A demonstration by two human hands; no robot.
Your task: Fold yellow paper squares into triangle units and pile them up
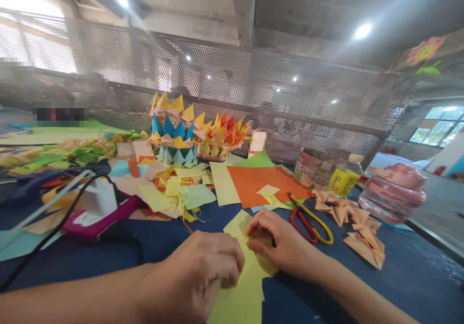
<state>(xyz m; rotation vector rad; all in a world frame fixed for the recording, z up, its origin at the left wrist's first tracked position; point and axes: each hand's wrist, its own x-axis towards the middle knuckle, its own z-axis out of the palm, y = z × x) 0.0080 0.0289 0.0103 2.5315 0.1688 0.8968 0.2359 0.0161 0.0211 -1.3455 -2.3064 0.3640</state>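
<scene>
Yellow paper sheets [237,297] lie on the dark blue table in front of me, partly overlapping. My left hand [208,268] is closed over their left side, fingers curled down; what its fingertips hold is hidden. From the right, my right hand [271,242] pinches a piece of yellow paper [235,223] between thumb and fingers. Just beyond my right hand lie scissors [306,222] with one red and one yellow handle loop. Folded peach paper pieces [362,232] form a row to their right.
Paper crowns of folded points [177,143] stand at the back. Orange sheets [257,181] and other coloured paper lie before them. A magenta power strip [97,218] with a white plug and black cable sits left. A yellow-labelled bottle [344,176] and pink water bottle [395,193] stand right.
</scene>
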